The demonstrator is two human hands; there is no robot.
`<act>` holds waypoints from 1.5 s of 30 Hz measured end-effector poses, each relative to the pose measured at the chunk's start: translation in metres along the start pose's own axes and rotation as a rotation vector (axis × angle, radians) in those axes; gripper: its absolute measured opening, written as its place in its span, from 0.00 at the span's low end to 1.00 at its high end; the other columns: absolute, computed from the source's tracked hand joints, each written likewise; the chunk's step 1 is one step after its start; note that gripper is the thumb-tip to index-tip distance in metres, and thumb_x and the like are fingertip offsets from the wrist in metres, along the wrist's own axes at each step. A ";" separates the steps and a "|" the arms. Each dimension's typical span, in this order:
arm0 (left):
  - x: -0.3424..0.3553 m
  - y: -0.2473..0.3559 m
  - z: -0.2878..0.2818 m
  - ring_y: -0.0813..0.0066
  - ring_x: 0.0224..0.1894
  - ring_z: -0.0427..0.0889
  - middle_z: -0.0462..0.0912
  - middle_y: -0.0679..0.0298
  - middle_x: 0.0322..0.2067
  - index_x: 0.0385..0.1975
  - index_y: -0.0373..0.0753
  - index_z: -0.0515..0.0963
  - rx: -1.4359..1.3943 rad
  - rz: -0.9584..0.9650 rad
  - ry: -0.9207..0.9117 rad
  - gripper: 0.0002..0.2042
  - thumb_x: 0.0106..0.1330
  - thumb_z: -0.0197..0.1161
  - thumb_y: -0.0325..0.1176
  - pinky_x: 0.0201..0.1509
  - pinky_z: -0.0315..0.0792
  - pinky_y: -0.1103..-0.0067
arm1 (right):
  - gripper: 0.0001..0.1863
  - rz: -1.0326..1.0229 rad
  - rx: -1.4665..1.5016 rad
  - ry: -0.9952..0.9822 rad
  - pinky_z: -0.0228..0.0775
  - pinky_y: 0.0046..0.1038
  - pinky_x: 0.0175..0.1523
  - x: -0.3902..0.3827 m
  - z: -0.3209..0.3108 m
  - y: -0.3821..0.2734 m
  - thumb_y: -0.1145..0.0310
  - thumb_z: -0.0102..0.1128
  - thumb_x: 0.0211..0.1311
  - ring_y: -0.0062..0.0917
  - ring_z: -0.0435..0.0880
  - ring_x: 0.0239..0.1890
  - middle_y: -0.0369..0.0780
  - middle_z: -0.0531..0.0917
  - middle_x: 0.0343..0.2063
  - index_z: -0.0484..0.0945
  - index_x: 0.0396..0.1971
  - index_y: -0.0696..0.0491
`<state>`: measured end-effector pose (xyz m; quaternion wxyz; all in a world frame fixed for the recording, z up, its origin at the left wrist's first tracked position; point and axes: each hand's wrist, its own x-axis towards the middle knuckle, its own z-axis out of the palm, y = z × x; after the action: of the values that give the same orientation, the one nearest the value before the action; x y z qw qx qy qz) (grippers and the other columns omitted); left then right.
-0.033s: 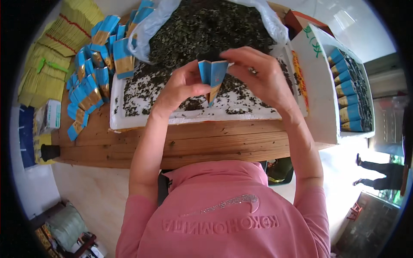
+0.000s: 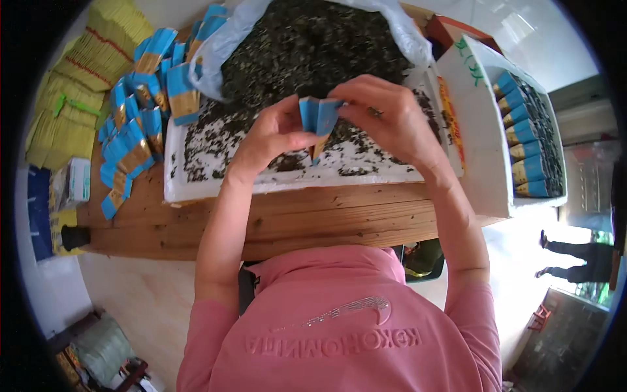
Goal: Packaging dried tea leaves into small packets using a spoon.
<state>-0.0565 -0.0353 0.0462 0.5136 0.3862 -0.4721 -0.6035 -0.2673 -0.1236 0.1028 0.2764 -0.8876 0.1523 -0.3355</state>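
A narrow blue and gold paper packet [image 2: 317, 116] is upright between my hands, its top creased and its lower part tapering. My left hand [image 2: 271, 137] grips it from the left, thumb across its front. My right hand [image 2: 385, 121] pinches the packet's upper right edge with curled fingers. Both hands are over a white foam tray [image 2: 261, 186] strewn with dark leafy flakes. Behind them an open translucent plastic bag [image 2: 215, 59] holds a heap of these dark flakes [image 2: 307, 39].
Several blue and gold packets [image 2: 130, 147] pile left, beside yellow bundles [image 2: 68, 111]. A white foam box [image 2: 477, 130] of filled packets stands right. The wooden table edge [image 2: 326, 225] runs before me. A person's legs in dark trousers [image 2: 575, 251] show at far right.
My right fingertips have come down onto the packet's top edge, and the packet sits slightly lower and further left. The whole view has shifted slightly.
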 end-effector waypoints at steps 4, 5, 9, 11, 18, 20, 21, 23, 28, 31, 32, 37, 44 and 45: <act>0.011 -0.009 0.007 0.74 0.52 0.76 0.75 0.61 0.53 0.65 0.34 0.62 0.086 0.024 -0.001 0.35 0.53 0.65 0.27 0.56 0.70 0.76 | 0.06 0.021 -0.007 -0.060 0.71 0.29 0.34 -0.008 -0.014 0.004 0.80 0.64 0.52 0.35 0.80 0.30 0.42 0.79 0.28 0.78 0.31 0.60; 0.011 -0.012 0.004 0.74 0.53 0.76 0.74 0.60 0.55 0.65 0.34 0.62 0.173 0.127 0.027 0.35 0.54 0.65 0.29 0.58 0.68 0.76 | 0.06 0.025 -0.021 -0.032 0.71 0.29 0.34 -0.008 -0.023 0.005 0.80 0.64 0.52 0.33 0.80 0.30 0.41 0.80 0.27 0.79 0.31 0.60; 0.004 -0.007 -0.003 0.73 0.56 0.75 0.74 0.58 0.57 0.64 0.35 0.64 0.230 0.203 0.091 0.32 0.59 0.64 0.35 0.59 0.66 0.77 | 0.08 0.190 -0.149 0.176 0.73 0.23 0.37 -0.014 -0.087 -0.009 0.78 0.66 0.53 0.19 0.81 0.32 0.38 0.83 0.28 0.81 0.34 0.59; -0.001 -0.012 -0.014 0.73 0.55 0.76 0.76 0.58 0.54 0.62 0.34 0.66 0.196 0.174 0.157 0.29 0.60 0.63 0.34 0.58 0.67 0.78 | 0.11 0.268 -0.294 0.270 0.76 0.20 0.41 -0.020 -0.136 -0.007 0.78 0.64 0.56 0.18 0.83 0.34 0.37 0.85 0.31 0.82 0.41 0.59; -0.009 -0.033 -0.039 0.75 0.47 0.78 0.79 0.61 0.46 0.57 0.32 0.70 0.254 0.240 0.450 0.21 0.64 0.59 0.32 0.54 0.69 0.78 | 0.12 0.591 -0.722 0.545 0.77 0.22 0.37 -0.066 -0.277 0.075 0.66 0.61 0.60 0.20 0.86 0.29 0.40 0.86 0.26 0.83 0.41 0.54; -0.011 -0.031 -0.036 0.76 0.45 0.77 0.79 0.62 0.44 0.55 0.32 0.71 0.234 0.241 0.475 0.20 0.64 0.60 0.32 0.54 0.69 0.79 | 0.12 0.695 -0.809 0.493 0.77 0.24 0.36 -0.073 -0.274 0.100 0.66 0.61 0.58 0.22 0.87 0.27 0.42 0.86 0.24 0.83 0.39 0.56; -0.012 -0.032 -0.036 0.76 0.44 0.77 0.79 0.62 0.43 0.55 0.32 0.72 0.256 0.225 0.472 0.20 0.63 0.60 0.29 0.53 0.69 0.80 | 0.12 0.719 -0.810 0.442 0.77 0.26 0.34 -0.074 -0.270 0.109 0.65 0.61 0.56 0.24 0.86 0.25 0.42 0.85 0.23 0.84 0.36 0.56; -0.010 -0.034 -0.034 0.78 0.43 0.76 0.79 0.63 0.41 0.54 0.32 0.73 0.280 0.206 0.447 0.19 0.62 0.60 0.26 0.52 0.69 0.81 | 0.12 0.782 -0.790 0.384 0.76 0.27 0.34 -0.084 -0.270 0.143 0.65 0.61 0.55 0.25 0.85 0.25 0.42 0.85 0.22 0.84 0.34 0.57; -0.011 -0.035 -0.028 0.79 0.43 0.75 0.79 0.64 0.41 0.53 0.33 0.74 0.389 0.119 0.469 0.19 0.62 0.61 0.26 0.51 0.69 0.81 | 0.12 0.730 -0.821 0.323 0.76 0.32 0.37 -0.093 -0.265 0.189 0.65 0.61 0.55 0.30 0.85 0.25 0.43 0.85 0.21 0.84 0.31 0.57; -0.012 -0.037 -0.030 0.78 0.44 0.76 0.79 0.64 0.41 0.53 0.33 0.74 0.434 0.117 0.467 0.18 0.63 0.60 0.27 0.51 0.69 0.81 | 0.11 0.788 -0.797 0.309 0.77 0.28 0.35 -0.089 -0.269 0.166 0.65 0.62 0.56 0.25 0.86 0.24 0.41 0.84 0.20 0.84 0.31 0.58; -0.013 -0.037 -0.031 0.78 0.44 0.77 0.79 0.64 0.41 0.54 0.34 0.74 0.454 0.121 0.473 0.17 0.65 0.59 0.28 0.52 0.70 0.81 | 0.11 0.796 -0.793 0.302 0.77 0.28 0.35 -0.089 -0.270 0.164 0.65 0.62 0.56 0.25 0.86 0.24 0.41 0.84 0.20 0.84 0.31 0.58; -0.010 -0.038 -0.032 0.81 0.44 0.76 0.79 0.66 0.41 0.54 0.34 0.74 0.518 0.134 0.459 0.17 0.65 0.59 0.26 0.51 0.69 0.83 | 0.11 0.869 -0.825 0.290 0.75 0.25 0.32 -0.100 -0.283 0.122 0.64 0.62 0.57 0.20 0.85 0.23 0.39 0.83 0.19 0.84 0.31 0.57; -0.014 -0.040 -0.031 0.81 0.41 0.75 0.80 0.64 0.40 0.52 0.34 0.75 0.543 0.161 0.497 0.16 0.63 0.60 0.24 0.49 0.69 0.83 | 0.12 1.147 -0.862 0.298 0.73 0.23 0.28 -0.148 -0.268 0.076 0.64 0.59 0.56 0.19 0.82 0.16 0.37 0.81 0.14 0.83 0.22 0.57; -0.014 -0.041 -0.034 0.81 0.42 0.76 0.80 0.65 0.40 0.53 0.34 0.75 0.568 0.165 0.475 0.16 0.65 0.60 0.25 0.49 0.69 0.83 | 0.12 1.204 -0.873 0.350 0.73 0.23 0.27 -0.158 -0.265 0.077 0.64 0.58 0.56 0.20 0.82 0.16 0.38 0.81 0.14 0.83 0.21 0.57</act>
<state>-0.0325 -0.0258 -0.0022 0.5279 0.6031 -0.5180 -0.2988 -0.5690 -0.2163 0.1412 0.0077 -0.6140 0.7702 -0.1722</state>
